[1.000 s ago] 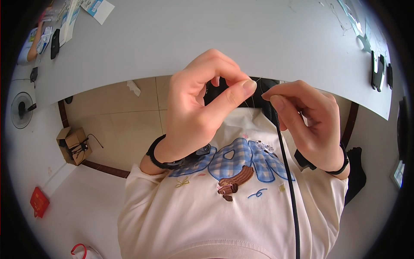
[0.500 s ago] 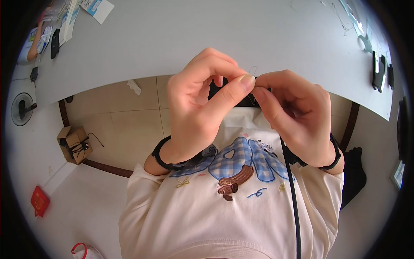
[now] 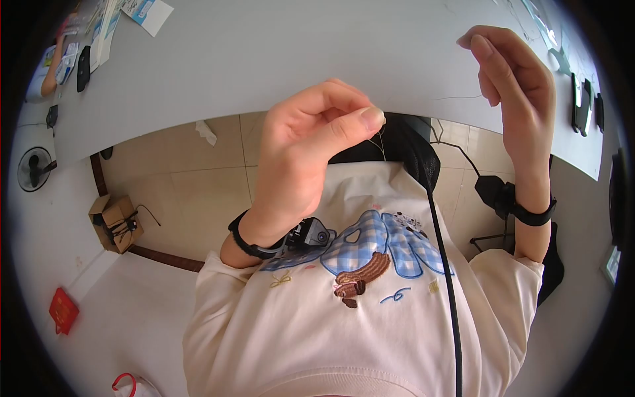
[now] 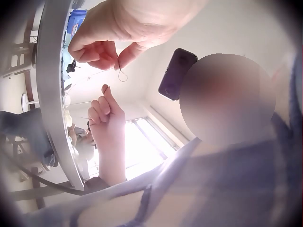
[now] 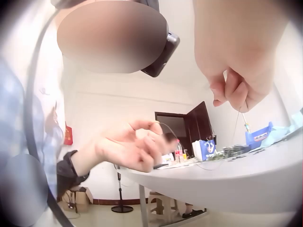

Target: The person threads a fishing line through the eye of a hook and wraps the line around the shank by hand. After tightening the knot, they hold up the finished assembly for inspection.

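"What did the left hand (image 3: pixel 294 155) hold?"

"A thread (image 4: pixel 119 75), pinched tight between thumb and forefinger. A small loop of it stuck out from the fingertips."

"And where was that thread?"

"In front of the shirt (image 3: pixel 370 324), near the front edge of the table (image 3: pixel 211 73)."

"What about the right hand (image 3: pixel 522 86)?"

"It was well apart from the left hand, raised at the table's right side. Its grip was narrow, fingers curled on a fine strand (image 3: pixel 458 98)."

"The same thread?"

"I couldn't tell; it was too thin to follow from hand to hand."

"What else was there?"

"A camera (image 3: pixel 314 235) sat at the left wrist, and a black cord (image 3: pixel 447 284) ran down the shirt. Off to the left, a box (image 3: pixel 118 221) stood on the floor, near a fan (image 3: pixel 34 169)."
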Demonstrator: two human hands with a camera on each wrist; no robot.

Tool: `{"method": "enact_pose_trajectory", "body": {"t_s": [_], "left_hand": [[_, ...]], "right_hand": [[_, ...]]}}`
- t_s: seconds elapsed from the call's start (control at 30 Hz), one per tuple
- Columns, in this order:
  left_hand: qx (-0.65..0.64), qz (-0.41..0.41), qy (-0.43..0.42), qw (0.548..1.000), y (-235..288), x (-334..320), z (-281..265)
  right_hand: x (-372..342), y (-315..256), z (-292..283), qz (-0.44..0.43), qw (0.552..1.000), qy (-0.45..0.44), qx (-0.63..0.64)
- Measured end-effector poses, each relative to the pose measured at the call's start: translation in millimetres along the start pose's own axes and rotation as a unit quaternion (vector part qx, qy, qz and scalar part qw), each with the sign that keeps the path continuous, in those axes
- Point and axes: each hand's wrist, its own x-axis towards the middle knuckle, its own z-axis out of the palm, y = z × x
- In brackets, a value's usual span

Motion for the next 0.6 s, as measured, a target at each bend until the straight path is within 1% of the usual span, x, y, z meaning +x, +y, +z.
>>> {"method": "enact_pose_trajectory", "body": {"t_s": [0.03, 0.07, 0.1, 0.17, 0.2, 0.23, 0.3, 0.37, 0.43, 0.47, 0.5, 0.53, 0.57, 0.6], "left_hand": [[0.001, 0.000, -0.002, 1.000, -2.2, -1.2, 1.2], [-0.001, -0.003, -0.009, 1.000, -5.6, -2.9, 1.2], [-0.003, -0.007, -0.015, 1.000, -7.3, -4.0, 1.3], [0.001, -0.007, -0.016, 1.000, -8.8, -6.9, 2.8], [0.005, -0.008, -0.015, 1.000, -9.6, -8.0, 2.9], [0.006, -0.008, -0.016, 1.000, -10.1, -9.3, 3.7], [0.017, -0.020, -0.003, 1.000, -11.2, -13.6, 4.9], [0.019, -0.022, -0.006, 1.000, -15.1, -15.4, 6.0], [0.021, -0.025, -0.011, 0.999, -17.3, -17.4, 3.5], [0.035, -0.031, -0.017, 0.999, -15.5, -18.8, 4.9], [0.050, -0.035, -0.023, 0.998, -14.8, -19.5, 5.6], [0.051, -0.035, -0.024, 0.998, -18.8, -21.4, 2.4], [0.044, -0.029, -0.027, 0.998, -22.0, -21.0, 0.5], [0.037, -0.024, -0.030, 0.999, -24.3, -21.3, -0.1]], "right_hand": [[3.0, 7.2, -7.0, -0.028, 0.999, 0.015, -0.027], [6.4, 12.0, -14.2, -0.034, 0.998, 0.007, -0.058], [7.8, 11.6, -15.6, -0.035, 0.998, 0.009, -0.058], [14.6, 2.2, -12.4, -0.049, 0.988, 0.054, -0.140], [17.5, 5.5, -11.7, -0.085, 0.978, 0.082, -0.172], [19.9, 7.7, -13.3, -0.085, 0.978, 0.083, -0.172], [22.6, 9.7, -18.2, -0.144, 0.959, 0.096, -0.224], [24.9, 10.0, -20.9, -0.133, 0.966, 0.083, -0.204], [28.5, 12.9, -17.7, -0.192, 0.946, 0.085, -0.246], [37.6, 34.8, -24.1, -0.191, 0.946, 0.086, -0.247], [52.0, 72.3, -35.9, -0.168, 0.978, 0.101, -0.072], [56.0, 93.6, -39.7, -0.140, 0.978, 0.112, 0.107], [48.2, 71.4, -36.3, -0.140, 0.978, 0.113, 0.107], [34.8, 30.0, -30.2, -0.152, 0.983, 0.090, -0.052]]}}
